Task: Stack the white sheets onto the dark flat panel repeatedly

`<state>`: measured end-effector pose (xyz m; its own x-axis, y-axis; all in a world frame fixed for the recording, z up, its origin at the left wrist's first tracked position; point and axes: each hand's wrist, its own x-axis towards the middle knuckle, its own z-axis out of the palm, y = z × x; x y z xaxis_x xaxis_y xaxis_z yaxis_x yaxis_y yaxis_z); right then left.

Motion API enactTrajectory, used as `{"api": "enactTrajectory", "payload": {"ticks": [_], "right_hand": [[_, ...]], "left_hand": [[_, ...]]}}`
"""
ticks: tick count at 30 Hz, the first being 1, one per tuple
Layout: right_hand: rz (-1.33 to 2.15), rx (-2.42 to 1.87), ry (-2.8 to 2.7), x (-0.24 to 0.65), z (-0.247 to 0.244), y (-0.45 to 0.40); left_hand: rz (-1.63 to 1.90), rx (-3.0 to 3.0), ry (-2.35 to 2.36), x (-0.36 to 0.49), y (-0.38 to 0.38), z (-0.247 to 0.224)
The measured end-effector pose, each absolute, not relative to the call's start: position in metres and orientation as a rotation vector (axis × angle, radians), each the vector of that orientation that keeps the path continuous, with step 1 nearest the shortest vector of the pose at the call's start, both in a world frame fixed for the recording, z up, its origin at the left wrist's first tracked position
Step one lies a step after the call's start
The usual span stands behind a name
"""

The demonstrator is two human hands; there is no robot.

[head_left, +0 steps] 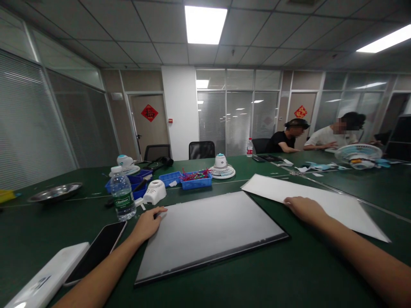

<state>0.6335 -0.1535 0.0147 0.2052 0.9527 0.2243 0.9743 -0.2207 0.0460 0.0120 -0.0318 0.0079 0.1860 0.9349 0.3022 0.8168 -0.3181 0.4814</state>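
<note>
A flat grey panel [208,233] with thin black edges, like a display backlight panel, lies on the green table in front of me. My left hand [149,223] is closed at its upper left edge, the index finger along the corner. To the right, a thin white sheet [321,201] slants across the table, its near left tip close to the panel's far corner. My right hand [305,209] grips the sheet's near edge, fingers closed. The fingertips under the sheet are hidden.
On the left are a phone [99,250], a white box [48,273], a water bottle [123,194] and a metal plate [56,192]. Blue trays [196,182] with wires and small fan parts [221,167] stand beyond the panel. Two people [285,139] sit at the far right.
</note>
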Motion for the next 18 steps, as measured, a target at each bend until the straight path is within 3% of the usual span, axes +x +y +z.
{"api": "enactTrajectory", "payload": {"ticks": [13, 18], "right_hand": [[-0.600, -2.384, -1.826, 0.590, 0.039, -0.165], [-0.730, -1.987, -1.995, 0.544, 0.052, -0.177]], "left_hand": [[0.797, 2.308, 1.616, 0.012, -0.030, 0.005], [0.815, 2.284, 1.578, 0.012, -0.030, 0.006]]}}
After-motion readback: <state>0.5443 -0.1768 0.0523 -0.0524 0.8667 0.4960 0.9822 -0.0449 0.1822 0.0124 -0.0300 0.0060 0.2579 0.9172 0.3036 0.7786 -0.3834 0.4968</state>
